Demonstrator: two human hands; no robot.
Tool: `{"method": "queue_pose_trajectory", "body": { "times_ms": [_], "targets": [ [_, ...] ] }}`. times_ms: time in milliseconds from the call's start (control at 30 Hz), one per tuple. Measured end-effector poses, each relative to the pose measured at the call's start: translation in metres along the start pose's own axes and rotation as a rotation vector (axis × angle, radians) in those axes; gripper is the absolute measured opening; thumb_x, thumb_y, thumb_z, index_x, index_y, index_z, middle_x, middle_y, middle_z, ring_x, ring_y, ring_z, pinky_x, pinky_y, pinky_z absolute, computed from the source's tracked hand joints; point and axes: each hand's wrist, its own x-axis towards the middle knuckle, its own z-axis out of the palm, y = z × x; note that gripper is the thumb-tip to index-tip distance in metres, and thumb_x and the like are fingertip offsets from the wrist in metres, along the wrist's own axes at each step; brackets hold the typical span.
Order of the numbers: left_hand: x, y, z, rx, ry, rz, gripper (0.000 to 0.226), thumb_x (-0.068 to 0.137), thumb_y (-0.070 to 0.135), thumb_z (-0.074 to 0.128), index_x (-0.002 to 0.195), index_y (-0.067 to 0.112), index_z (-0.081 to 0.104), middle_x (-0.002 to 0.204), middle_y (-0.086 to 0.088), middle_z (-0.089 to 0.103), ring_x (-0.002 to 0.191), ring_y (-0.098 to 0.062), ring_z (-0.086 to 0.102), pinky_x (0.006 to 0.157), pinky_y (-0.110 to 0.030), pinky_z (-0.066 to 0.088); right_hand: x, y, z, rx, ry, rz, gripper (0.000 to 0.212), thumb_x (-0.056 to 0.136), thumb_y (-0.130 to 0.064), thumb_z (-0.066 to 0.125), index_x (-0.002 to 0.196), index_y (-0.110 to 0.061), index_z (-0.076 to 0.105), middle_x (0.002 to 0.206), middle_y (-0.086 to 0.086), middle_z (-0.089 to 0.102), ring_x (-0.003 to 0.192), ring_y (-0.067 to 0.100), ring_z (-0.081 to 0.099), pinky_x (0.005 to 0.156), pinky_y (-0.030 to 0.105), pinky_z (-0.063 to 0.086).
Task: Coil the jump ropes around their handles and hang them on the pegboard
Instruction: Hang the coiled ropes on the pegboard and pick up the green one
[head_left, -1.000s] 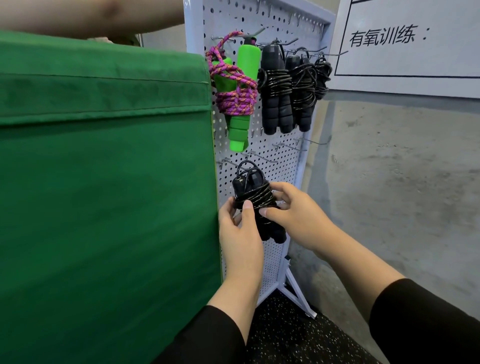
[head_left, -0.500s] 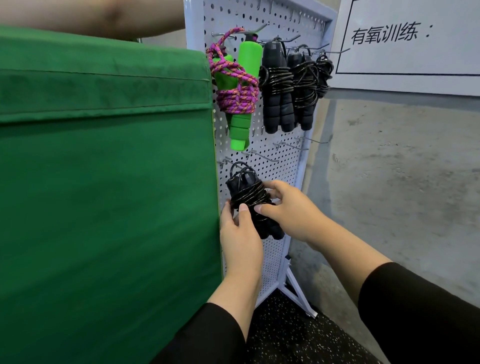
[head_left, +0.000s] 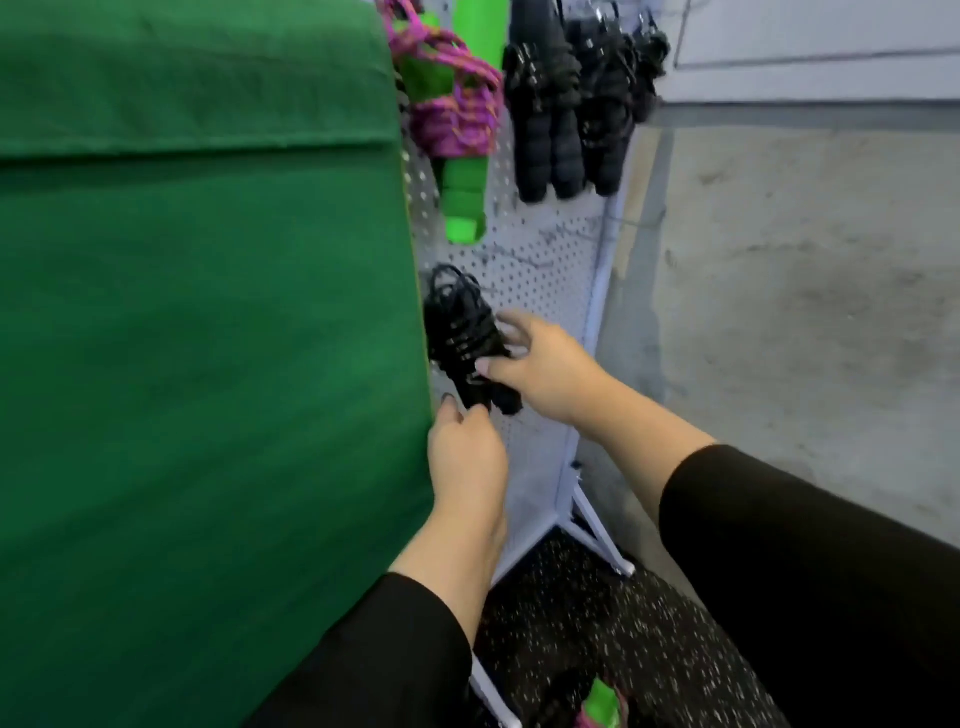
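Note:
A black jump rope, coiled around its handles, sits against the lower part of the white pegboard. My right hand grips its middle from the right, thumb across the coils. My left hand is just below the handle ends with loosely curled fingers near them; whether they touch is unclear. Higher up hang a pink rope with green handles and two black coiled ropes. The peg behind the held rope is hidden.
A green cloth-covered block stands close on the left and overlaps the pegboard's left edge. The pegboard's white foot rests on speckled black matting. Another green-handled rope lies on the floor. A concrete wall is at right.
My left hand has slid down off the black rope's coils to below its handle ends. My right hand keeps its grip. The view has tilted downward.

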Motion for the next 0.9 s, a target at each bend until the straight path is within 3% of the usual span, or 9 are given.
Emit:
{"method": "queue_pose_trajectory", "body": {
  "times_ms": [33, 67, 100, 267, 400, 500, 633, 767, 900],
  "targets": [
    [-0.006, -0.002, 0.000, -0.019, -0.001, -0.064, 0.016, 0.098, 0.018, 0.046, 0.095, 0.016, 0.062, 0.092, 0.002, 0.061, 0.084, -0.015, 0.056, 0.089, -0.032, 0.046, -0.006, 0.006, -0.004, 0.001, 0.013, 0.014, 0.065, 0.096, -0.023, 0.069, 0.152, -0.014, 0.038, 0.147, 0.005, 0.052, 0.132, 0.021, 0.052, 0.094, 0.027, 0.044],
    [-0.014, -0.004, 0.001, -0.016, 0.003, -0.120, 0.021, 0.098, 0.014, 0.047, 0.079, 0.017, 0.054, 0.079, 0.001, 0.054, 0.075, -0.019, 0.052, 0.078, -0.031, 0.045, -0.013, 0.013, -0.009, 0.001, 0.040, 0.027, 0.063, 0.097, -0.026, 0.068, 0.152, -0.014, 0.039, 0.145, 0.006, 0.053, 0.129, 0.022, 0.054, 0.092, 0.027, 0.043],
    [-0.020, -0.008, 0.002, -0.024, -0.009, -0.170, 0.023, 0.098, 0.014, 0.048, 0.076, 0.018, 0.052, 0.077, -0.002, 0.055, 0.075, -0.021, 0.053, 0.074, -0.032, 0.046, -0.022, 0.024, -0.016, -0.005, 0.077, 0.040, 0.060, 0.097, -0.029, 0.067, 0.150, -0.014, 0.042, 0.142, 0.006, 0.056, 0.125, 0.022, 0.056, 0.090, 0.028, 0.043],
    [-0.051, -0.025, 0.038, -0.001, -0.192, -0.202, 0.017, 0.102, 0.015, 0.047, 0.092, 0.014, 0.061, 0.087, -0.009, 0.073, 0.080, -0.024, 0.071, 0.066, -0.029, 0.057, -0.090, 0.105, -0.052, -0.019, 0.216, 0.211, 0.045, 0.095, -0.032, 0.069, 0.135, -0.015, 0.058, 0.123, 0.005, 0.067, 0.101, 0.014, 0.062, 0.094, 0.033, 0.051],
    [-0.077, -0.072, 0.088, 0.217, -0.458, -0.238, 0.014, 0.103, 0.022, 0.051, 0.100, 0.015, 0.064, 0.092, -0.007, 0.072, 0.079, -0.018, 0.067, 0.069, -0.029, 0.052, -0.169, 0.200, -0.067, -0.105, 0.223, 0.476, 0.043, 0.096, -0.032, 0.068, 0.132, -0.012, 0.061, 0.126, 0.008, 0.068, 0.108, 0.019, 0.064, 0.096, 0.031, 0.050],
    [-0.097, -0.131, 0.126, 0.419, -0.652, -0.290, 0.019, 0.103, 0.028, 0.051, 0.092, 0.017, 0.062, 0.092, -0.008, 0.069, 0.079, -0.021, 0.061, 0.071, -0.033, 0.050, -0.225, 0.268, -0.067, -0.093, 0.203, 0.701, 0.046, 0.097, -0.034, 0.067, 0.135, -0.009, 0.059, 0.127, 0.011, 0.067, 0.096, 0.019, 0.064, 0.081, 0.023, 0.046],
    [-0.109, -0.225, 0.157, 0.683, -0.769, -0.337, 0.021, 0.100, 0.033, 0.056, 0.097, 0.016, 0.067, 0.109, -0.016, 0.073, 0.096, -0.031, 0.068, 0.094, -0.047, 0.054, -0.277, 0.350, -0.043, 0.010, 0.164, 0.919, 0.049, 0.099, -0.038, 0.063, 0.139, -0.011, 0.055, 0.105, 0.005, 0.067, 0.062, 0.011, 0.057, 0.057, 0.022, 0.046],
    [-0.108, -0.304, 0.146, 0.931, -0.760, -0.381, 0.035, 0.102, 0.029, 0.054, 0.124, 0.005, 0.067, 0.122, -0.015, 0.069, 0.115, -0.033, 0.063, 0.100, -0.039, 0.050, -0.291, 0.412, -0.003, 0.139, 0.104, 1.031, 0.054, 0.097, -0.039, 0.064, 0.141, -0.012, 0.052, 0.094, 0.002, 0.067, 0.071, 0.016, 0.059, 0.062, 0.028, 0.047],
    [-0.105, -0.365, 0.125, 1.091, -0.722, -0.403, 0.031, 0.104, 0.023, 0.050, 0.123, 0.002, 0.063, 0.121, -0.017, 0.069, 0.115, -0.034, 0.063, 0.091, -0.032, 0.047, -0.284, 0.468, 0.050, 0.318, 0.097, 1.122, 0.068, 0.088, -0.043, 0.067, 0.144, -0.009, 0.049, 0.104, 0.007, 0.063, 0.092, 0.026, 0.061, 0.080, 0.039, 0.048]
  ]
}}
